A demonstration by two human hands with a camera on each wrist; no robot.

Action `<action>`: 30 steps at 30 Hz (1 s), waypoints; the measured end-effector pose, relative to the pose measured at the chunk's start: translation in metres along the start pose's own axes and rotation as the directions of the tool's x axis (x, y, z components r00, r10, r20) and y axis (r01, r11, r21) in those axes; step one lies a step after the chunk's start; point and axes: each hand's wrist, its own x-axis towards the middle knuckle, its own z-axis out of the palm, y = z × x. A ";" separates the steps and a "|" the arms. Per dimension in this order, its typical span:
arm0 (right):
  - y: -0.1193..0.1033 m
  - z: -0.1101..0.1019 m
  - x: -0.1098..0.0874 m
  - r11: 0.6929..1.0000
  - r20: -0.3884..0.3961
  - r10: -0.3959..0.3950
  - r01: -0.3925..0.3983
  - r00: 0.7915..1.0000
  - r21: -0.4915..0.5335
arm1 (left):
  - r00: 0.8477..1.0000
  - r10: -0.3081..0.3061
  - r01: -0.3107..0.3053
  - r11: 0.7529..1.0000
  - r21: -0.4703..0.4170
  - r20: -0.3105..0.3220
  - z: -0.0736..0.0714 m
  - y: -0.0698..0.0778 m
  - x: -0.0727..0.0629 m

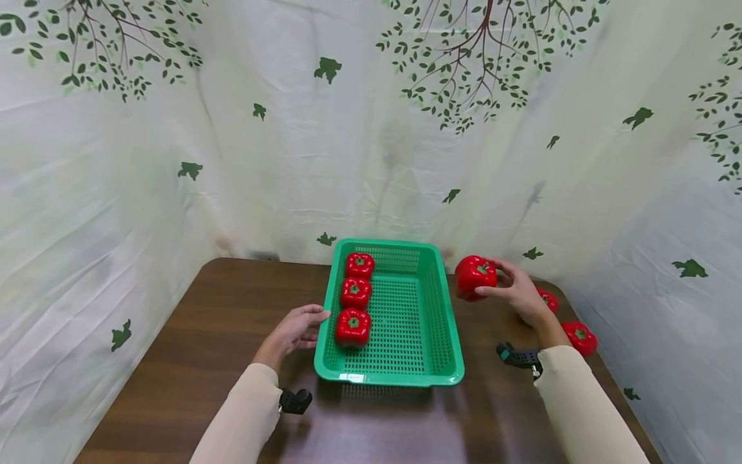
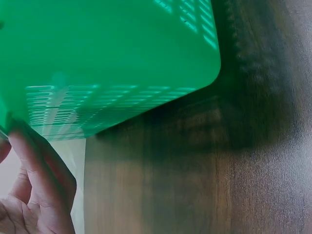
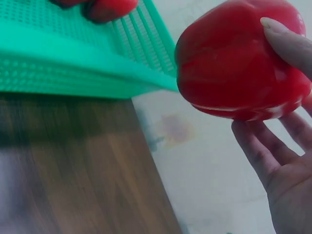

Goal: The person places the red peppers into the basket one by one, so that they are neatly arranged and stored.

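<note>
A red bell pepper (image 1: 475, 278) is in the grip of the right hand (image 1: 518, 293), the thumb on one side and the fingers on the other, its green stem showing toward the head camera. It is held off the surface (image 1: 220, 335), just outside the right wall of a green perforated plastic basket (image 1: 394, 379), near the far right corner. The left hand (image 1: 295, 330) has its grip on the basket's left rim, pinching it between thumb and fingers; the left wrist view shows this only at its edge. Inside the basket, three more red bell peppers stand in a row along the left wall: a far one (image 1: 360, 265), a middle one (image 1: 355, 293) and a near one (image 1: 352, 327), close together, stems up. The rest of the basket's slotted floor is bare. Two other red peppers are at the right edge of the surface, one (image 1: 547, 299) partly hidden behind the right hand, the other (image 1: 580, 338) beside the right forearm, near the cuff of a cream sleeve (image 1: 585, 399). Each wrist carries a dark device. The surface is dark brown wood grain, and behind it hangs pale cloth (image 1: 290, 167) printed with leaves and branches.
</note>
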 end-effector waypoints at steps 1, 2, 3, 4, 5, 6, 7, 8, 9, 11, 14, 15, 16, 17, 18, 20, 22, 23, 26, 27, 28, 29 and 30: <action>-0.001 0.002 0.000 1.000 -0.001 -0.001 0.001 1.000 0.003 | 1.000 -0.001 0.001 1.000 0.000 0.001 0.000 0.000 0.000; -0.001 0.004 0.001 1.000 -0.001 -0.006 0.006 1.000 0.002 | 1.000 -0.002 0.002 1.000 -0.001 0.002 0.001 0.000 0.001; -0.001 0.006 0.002 1.000 0.000 -0.007 0.007 1.000 0.007 | 1.000 -0.001 0.001 1.000 0.000 0.005 0.000 0.000 0.001; -0.002 0.009 0.003 1.000 0.002 -0.012 0.012 1.000 0.012 | 1.000 -0.003 0.003 1.000 -0.003 0.001 0.001 0.000 0.001; -0.003 0.011 0.005 1.000 0.003 -0.015 0.015 1.000 0.018 | 1.000 -0.006 0.006 1.000 -0.004 -0.002 0.001 0.000 0.001; -0.003 0.014 0.007 0.999 0.005 -0.022 0.022 1.000 0.026 | 1.000 -0.008 0.008 1.000 -0.005 -0.004 0.001 0.000 0.001; -0.004 0.016 0.010 0.999 0.007 -0.030 0.030 1.000 0.031 | 1.000 -0.010 0.010 1.000 -0.005 -0.005 0.001 0.000 0.001; -0.004 0.018 0.012 0.999 0.009 -0.039 0.038 0.999 0.032 | 1.000 -0.010 0.010 1.000 -0.004 -0.007 0.001 0.000 0.001; -0.005 0.020 0.015 0.998 0.012 -0.046 0.045 0.999 0.034 | 1.000 -0.012 0.012 1.000 -0.007 -0.010 0.001 0.000 0.001; -0.005 0.025 0.019 0.998 0.018 -0.058 0.058 0.998 0.024 | 1.000 -0.014 0.014 1.000 -0.009 -0.011 0.001 -0.001 0.001; -0.006 0.031 0.025 0.998 0.023 -0.064 0.064 0.998 0.010 | 1.000 -0.010 0.010 1.000 -0.012 -0.005 0.001 -0.001 0.000; -0.007 0.033 0.026 0.998 0.025 -0.063 0.063 0.998 0.013 | 1.000 -0.009 0.009 1.000 -0.014 -0.004 0.001 -0.001 0.001; -0.007 0.036 0.028 0.998 0.027 -0.063 0.062 0.998 0.015 | 1.000 -0.006 0.006 1.000 -0.013 -0.003 0.000 -0.001 0.001; -0.007 0.039 0.030 0.998 0.027 -0.060 0.059 0.998 0.018 | 1.000 -0.007 0.007 1.000 -0.016 -0.006 0.000 -0.001 0.001; -0.008 0.041 0.032 0.998 0.028 -0.057 0.057 0.998 0.020 | 1.000 -0.003 0.003 1.000 -0.013 -0.003 0.000 -0.001 0.000; -0.008 0.047 0.036 0.998 0.032 -0.055 0.055 0.998 0.029 | 1.000 -0.002 0.002 1.000 -0.009 -0.004 0.000 -0.001 0.000; -0.008 0.052 0.040 0.999 0.032 -0.044 0.043 0.999 0.032 | 1.000 -0.003 0.003 1.000 -0.003 -0.003 0.000 0.000 0.000; -0.008 0.054 0.042 0.999 0.036 -0.042 0.040 0.998 0.035 | 1.000 -0.004 0.004 1.000 0.002 -0.003 0.000 0.001 0.000; -0.007 0.061 0.049 0.998 0.039 -0.028 0.026 0.999 0.054 | 1.000 -0.004 0.004 1.000 0.015 -0.004 0.000 0.002 -0.001; -0.007 0.063 0.052 0.998 0.039 -0.022 0.020 0.999 0.058 | 1.000 -0.002 0.003 1.000 0.018 -0.003 0.000 0.002 -0.002; -0.007 0.065 0.054 0.998 0.039 -0.022 0.019 0.999 0.060 | 1.000 -0.001 0.001 1.000 0.024 -0.001 0.000 0.002 -0.002; -0.006 0.067 0.057 0.998 0.045 -0.024 0.022 0.999 0.058 | 1.000 0.000 0.000 1.000 0.026 0.001 0.000 0.002 -0.002; -0.006 0.068 0.059 0.998 0.047 -0.020 0.017 0.999 0.058 | 1.000 0.002 -0.002 1.000 0.028 0.003 0.000 0.002 -0.003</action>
